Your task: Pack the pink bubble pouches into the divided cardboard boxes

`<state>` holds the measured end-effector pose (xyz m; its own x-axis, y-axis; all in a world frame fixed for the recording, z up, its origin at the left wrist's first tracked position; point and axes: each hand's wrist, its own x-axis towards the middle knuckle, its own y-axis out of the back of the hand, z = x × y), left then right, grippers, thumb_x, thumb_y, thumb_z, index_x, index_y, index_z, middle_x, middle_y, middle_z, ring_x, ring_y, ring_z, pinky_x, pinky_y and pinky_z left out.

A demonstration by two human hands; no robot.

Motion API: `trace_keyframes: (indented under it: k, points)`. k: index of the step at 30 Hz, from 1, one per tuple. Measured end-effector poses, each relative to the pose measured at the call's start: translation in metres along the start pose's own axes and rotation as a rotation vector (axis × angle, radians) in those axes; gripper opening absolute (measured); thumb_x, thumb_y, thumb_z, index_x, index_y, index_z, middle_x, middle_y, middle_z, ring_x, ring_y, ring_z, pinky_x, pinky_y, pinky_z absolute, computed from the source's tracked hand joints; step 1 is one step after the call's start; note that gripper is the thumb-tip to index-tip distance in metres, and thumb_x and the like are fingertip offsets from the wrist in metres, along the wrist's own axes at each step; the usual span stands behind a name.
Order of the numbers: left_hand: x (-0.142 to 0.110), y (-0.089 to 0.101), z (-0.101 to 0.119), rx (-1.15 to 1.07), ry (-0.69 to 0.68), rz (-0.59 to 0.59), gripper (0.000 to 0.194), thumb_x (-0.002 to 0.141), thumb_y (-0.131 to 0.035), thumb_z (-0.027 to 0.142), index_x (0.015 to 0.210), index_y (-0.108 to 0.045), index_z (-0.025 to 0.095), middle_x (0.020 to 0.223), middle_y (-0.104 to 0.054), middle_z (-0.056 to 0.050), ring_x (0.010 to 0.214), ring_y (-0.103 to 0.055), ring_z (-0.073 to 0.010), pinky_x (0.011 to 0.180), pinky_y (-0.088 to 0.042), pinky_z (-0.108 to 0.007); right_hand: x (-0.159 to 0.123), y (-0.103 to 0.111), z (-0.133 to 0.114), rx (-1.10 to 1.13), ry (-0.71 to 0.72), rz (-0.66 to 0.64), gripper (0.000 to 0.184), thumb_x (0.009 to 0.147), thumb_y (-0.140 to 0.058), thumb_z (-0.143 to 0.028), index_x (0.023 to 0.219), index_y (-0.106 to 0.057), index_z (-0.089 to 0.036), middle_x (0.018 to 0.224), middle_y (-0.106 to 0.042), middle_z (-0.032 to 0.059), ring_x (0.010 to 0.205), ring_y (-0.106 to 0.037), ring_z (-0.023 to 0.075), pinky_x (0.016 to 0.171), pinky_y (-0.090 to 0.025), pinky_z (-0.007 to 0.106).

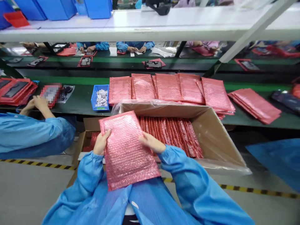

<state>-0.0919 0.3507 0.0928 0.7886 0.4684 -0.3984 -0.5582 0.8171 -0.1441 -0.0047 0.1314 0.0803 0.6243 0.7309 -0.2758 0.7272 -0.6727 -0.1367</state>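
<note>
A pink bubble-wrap bag (pixel 127 153) is held up in front of my body, tilted a little. My left hand (pixel 102 142) grips its left edge, thumb on the front face. At the right edge, my right hand (pixel 151 142) has its thumb over the bag and its other fingers partly hidden. Just beyond is an open cardboard box (pixel 217 140) lined with clear plastic. Inside it a row of pink bubble-wrap bags (pixel 173 134) stands on edge, filling the left and middle part. Behind the box, stacks of the same bags (pixel 167 87) lie on the green bench.
A blue bin (pixel 93 98) of small white pieces stands left of the stacks. A co-worker's hands (pixel 41 103) handle a red item at the left. A white shelf (pixel 187 23) with blue bins (pixel 98 7) crosses above. At right, more bags (pixel 255 104) lie on the bench.
</note>
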Motion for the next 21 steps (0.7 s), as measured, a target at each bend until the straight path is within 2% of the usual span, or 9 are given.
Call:
trace_keyframes:
  k: [2,4,7,9,11,14,15,17,21]
  points:
    - [0.005,-0.020,-0.003,-0.008,-0.038,-0.033,0.057,0.062,-0.070,0.056,0.096,-0.062,0.010,0.101,-0.069,-0.015,0.096,-0.064,-0.0295,0.086,-0.050,-0.042,-0.032,0.010,0.000,-0.022,0.129,0.137,0.066,0.067,-0.072,-0.056,0.116,-0.054,-0.015,0.111,-0.065,0.0100,0.100,-0.061,0.0234,0.092,-0.046,0.039]
    - [0.008,-0.035,-0.011,0.053,-0.157,-0.004,0.057,0.069,-0.065,0.050,0.111,-0.057,0.012,0.122,-0.060,-0.015,0.115,-0.055,-0.0275,0.099,-0.042,-0.040,-0.054,0.024,-0.002,-0.069,0.159,0.330,0.058,0.071,-0.070,-0.050,0.113,-0.054,-0.015,0.112,-0.064,0.0116,0.101,-0.061,0.0246,0.093,-0.046,0.041]
    - [0.003,-0.042,-0.029,0.531,-0.445,0.022,0.077,0.067,-0.068,0.033,0.135,-0.037,0.013,0.147,-0.036,-0.016,0.136,-0.032,-0.0263,0.111,-0.028,-0.038,-0.065,0.043,-0.008,-0.329,0.234,0.609,0.051,0.077,-0.062,-0.045,0.116,-0.053,-0.014,0.115,-0.063,0.0125,0.104,-0.059,0.0262,0.095,-0.044,0.043]
    - [-0.004,-0.037,-0.038,0.942,-0.472,-0.005,0.086,0.070,-0.064,0.024,0.144,-0.023,0.009,0.145,-0.037,-0.021,0.132,-0.039,-0.0293,0.104,-0.036,-0.041,-0.058,0.047,-0.014,-0.555,0.251,0.679,0.052,0.080,-0.055,-0.039,0.124,-0.049,-0.013,0.117,-0.063,0.0124,0.107,-0.058,0.0265,0.096,-0.043,0.042]
    - [-0.012,-0.028,-0.040,1.252,-0.349,0.001,0.072,0.080,-0.052,0.022,0.145,-0.024,0.008,0.126,-0.057,-0.021,0.110,-0.059,-0.0299,0.086,-0.046,-0.040,-0.042,0.040,-0.019,-0.757,0.174,0.633,0.055,0.082,-0.049,-0.032,0.133,-0.043,-0.012,0.112,-0.065,0.0125,0.104,-0.060,0.0271,0.093,-0.045,0.040]
    - [-0.022,-0.015,-0.034,1.504,-0.250,0.078,0.041,0.092,-0.036,0.030,0.122,-0.058,0.015,0.089,-0.072,-0.014,0.084,-0.068,-0.0292,0.069,-0.043,-0.035,-0.007,0.019,-0.023,-1.034,-0.016,0.468,0.062,0.083,-0.043,-0.024,0.142,-0.029,-0.009,0.103,-0.068,0.0143,0.094,-0.064,0.0287,0.086,-0.047,0.040]
    - [-0.025,-0.012,-0.032,1.526,-0.251,0.096,0.039,0.093,-0.035,0.033,0.110,-0.066,0.017,0.085,-0.072,-0.014,0.083,-0.068,-0.0295,0.068,-0.041,-0.034,0.007,0.012,-0.023,-1.111,-0.074,0.412,0.065,0.084,-0.043,-0.023,0.144,-0.025,-0.007,0.102,-0.068,0.0160,0.093,-0.065,0.0295,0.085,-0.047,0.040]
    - [-0.028,-0.009,-0.029,1.519,-0.244,0.132,0.039,0.093,-0.036,0.036,0.094,-0.070,0.017,0.082,-0.072,-0.013,0.083,-0.067,-0.0291,0.065,-0.038,-0.032,0.036,-0.003,-0.018,-1.213,-0.163,0.316,0.069,0.082,-0.044,-0.020,0.144,-0.020,-0.003,0.103,-0.067,0.0198,0.094,-0.065,0.0308,0.084,-0.047,0.040]
    - [-0.030,-0.007,-0.032,1.473,-0.232,0.161,0.035,0.093,-0.039,0.035,0.092,-0.070,0.020,0.082,-0.073,-0.010,0.082,-0.067,-0.0248,0.064,-0.035,-0.030,0.089,-0.035,0.007,-1.243,-0.274,0.243,0.072,0.080,-0.047,-0.017,0.143,-0.018,0.002,0.110,-0.063,0.0263,0.100,-0.063,0.0323,0.084,-0.048,0.040]
